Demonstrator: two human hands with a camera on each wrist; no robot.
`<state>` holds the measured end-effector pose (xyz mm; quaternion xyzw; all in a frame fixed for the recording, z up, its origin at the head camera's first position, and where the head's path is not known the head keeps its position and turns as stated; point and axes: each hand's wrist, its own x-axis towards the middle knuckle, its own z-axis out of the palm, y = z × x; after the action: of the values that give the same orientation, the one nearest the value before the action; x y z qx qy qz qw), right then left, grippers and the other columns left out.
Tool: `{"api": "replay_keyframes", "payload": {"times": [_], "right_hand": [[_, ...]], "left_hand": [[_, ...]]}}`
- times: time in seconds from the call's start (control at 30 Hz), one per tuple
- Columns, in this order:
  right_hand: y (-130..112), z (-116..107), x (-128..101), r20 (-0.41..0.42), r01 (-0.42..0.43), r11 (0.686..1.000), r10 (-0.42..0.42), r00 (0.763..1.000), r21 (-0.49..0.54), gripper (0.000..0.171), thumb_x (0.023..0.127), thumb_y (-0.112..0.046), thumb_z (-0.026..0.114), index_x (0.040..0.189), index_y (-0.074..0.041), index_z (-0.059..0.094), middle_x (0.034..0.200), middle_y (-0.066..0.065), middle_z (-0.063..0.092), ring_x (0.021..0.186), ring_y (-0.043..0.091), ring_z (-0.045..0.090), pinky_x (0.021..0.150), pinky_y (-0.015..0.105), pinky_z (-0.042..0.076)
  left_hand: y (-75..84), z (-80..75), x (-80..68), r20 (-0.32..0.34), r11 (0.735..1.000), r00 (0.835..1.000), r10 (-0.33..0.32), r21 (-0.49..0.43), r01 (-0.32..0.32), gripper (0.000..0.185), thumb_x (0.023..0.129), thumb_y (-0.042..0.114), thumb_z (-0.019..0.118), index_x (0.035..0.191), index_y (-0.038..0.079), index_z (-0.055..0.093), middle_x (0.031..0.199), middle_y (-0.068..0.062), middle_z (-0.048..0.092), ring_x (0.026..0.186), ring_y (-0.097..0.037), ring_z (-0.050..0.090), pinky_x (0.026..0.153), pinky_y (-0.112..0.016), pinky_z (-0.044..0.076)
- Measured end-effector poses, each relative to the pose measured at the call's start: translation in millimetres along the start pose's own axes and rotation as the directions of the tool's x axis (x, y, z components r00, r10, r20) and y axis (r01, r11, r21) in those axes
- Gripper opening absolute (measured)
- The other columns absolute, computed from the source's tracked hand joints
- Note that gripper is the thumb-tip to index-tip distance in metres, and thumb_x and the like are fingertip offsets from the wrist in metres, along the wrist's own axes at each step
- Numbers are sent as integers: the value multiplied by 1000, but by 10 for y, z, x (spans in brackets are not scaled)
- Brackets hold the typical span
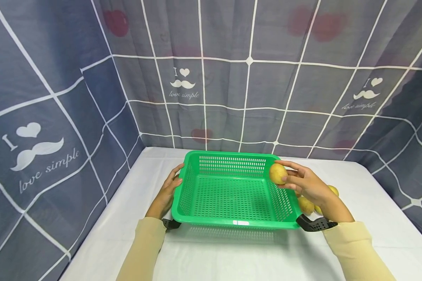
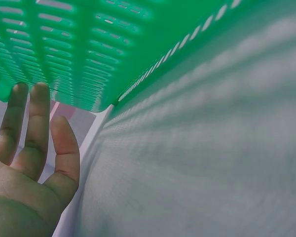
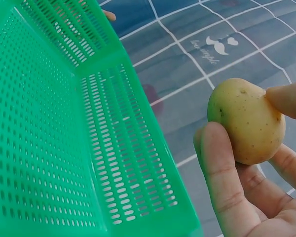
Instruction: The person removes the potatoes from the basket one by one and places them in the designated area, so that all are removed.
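A green plastic basket (image 1: 232, 197) with slotted walls stands on the white table, and nothing lies inside it. My right hand (image 1: 304, 181) pinches a round yellow potato (image 1: 278, 174) between thumb and fingertips, at the basket's right rim in the head view. Small dark specks dot the potato's skin in the right wrist view. At the basket's left side, my left hand (image 1: 168, 191) touches the rim. In the left wrist view, its fairly straight fingers (image 2: 38, 123) reach up along the outer wall. Several more potatoes (image 1: 306, 205) lie right of the basket, partly hidden by the right forearm.
White cloth covers the table (image 1: 232, 257). A grey-blue curtain (image 1: 225, 86) with white grid lines hangs behind it and along both sides. Black straps (image 1: 316, 223) sit at both wrists, close to the basket's front corners.
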<state>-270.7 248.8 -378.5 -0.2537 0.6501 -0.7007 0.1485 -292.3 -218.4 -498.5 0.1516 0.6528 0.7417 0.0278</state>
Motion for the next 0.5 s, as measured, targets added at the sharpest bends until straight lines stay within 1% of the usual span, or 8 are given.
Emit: {"api": "replay_keyframes", "payload": {"times": [0.1,0.13,0.2,0.23,0.27,0.33,0.4,0.5], "right_hand": [[13,-38,-40,4,6,1000,-6,1000,7,55,105,12,53,144,-24,66,123,7,72,98,22,78,93,32,61],[17,-48,-53,6,7,1000,-7,1000,11,55,105,12,52,144,-24,67,123,7,72,97,22,78,93,32,61],[25,-69,-77,7,5,1000,-5,1000,20,56,105,12,51,144,-25,67,123,7,72,98,22,78,92,32,61],[28,-79,-90,6,3,1000,-3,1000,25,56,105,12,51,144,-26,67,122,7,72,97,22,78,92,32,61],[33,-90,-102,4,-1,1000,1,1000,31,57,105,12,51,144,-26,68,122,7,72,96,22,78,91,32,61],[42,-112,-127,0,-7,999,7,1000,43,58,105,12,50,144,-27,68,122,7,71,96,22,77,90,32,62],[51,-135,-150,-6,-12,999,12,1000,41,58,105,12,49,144,-28,68,123,7,70,95,21,77,89,31,62],[67,-171,-183,-19,-19,999,19,1000,33,58,106,10,48,144,-28,68,125,7,67,95,21,77,87,32,62]], "left_hand": [[3,-3,-8,-1,1000,1000,-3,-16,3,71,105,19,46,171,8,22,164,-23,31,146,-27,37,113,-38,41],[3,-4,-10,-3,1000,1000,-4,-17,4,71,105,19,46,171,8,22,163,-21,33,143,-23,39,110,-33,43],[3,-4,-13,-3,1000,1000,-3,-27,3,70,105,18,46,171,8,23,160,-19,35,139,-19,43,106,-29,45],[-2,-6,-11,-7,1000,1000,-6,-25,6,70,105,18,46,171,9,24,160,-16,35,139,-17,43,106,-28,44],[-6,-6,-11,-8,1000,1000,-7,-28,6,69,105,18,46,171,10,25,160,-16,36,139,-18,43,107,-28,44],[-8,-4,-11,-9,999,1000,-8,-31,7,69,106,18,46,171,10,25,160,-17,36,141,-20,42,109,-31,43],[-12,-7,-7,-12,1000,1000,-12,-21,11,69,105,19,46,171,11,25,162,-17,34,145,-22,37,111,-32,39],[-4,-8,-3,-10,1000,1000,-9,-14,9,70,105,20,46,171,10,24,164,-20,32,146,-25,35,112,-34,38]]}}
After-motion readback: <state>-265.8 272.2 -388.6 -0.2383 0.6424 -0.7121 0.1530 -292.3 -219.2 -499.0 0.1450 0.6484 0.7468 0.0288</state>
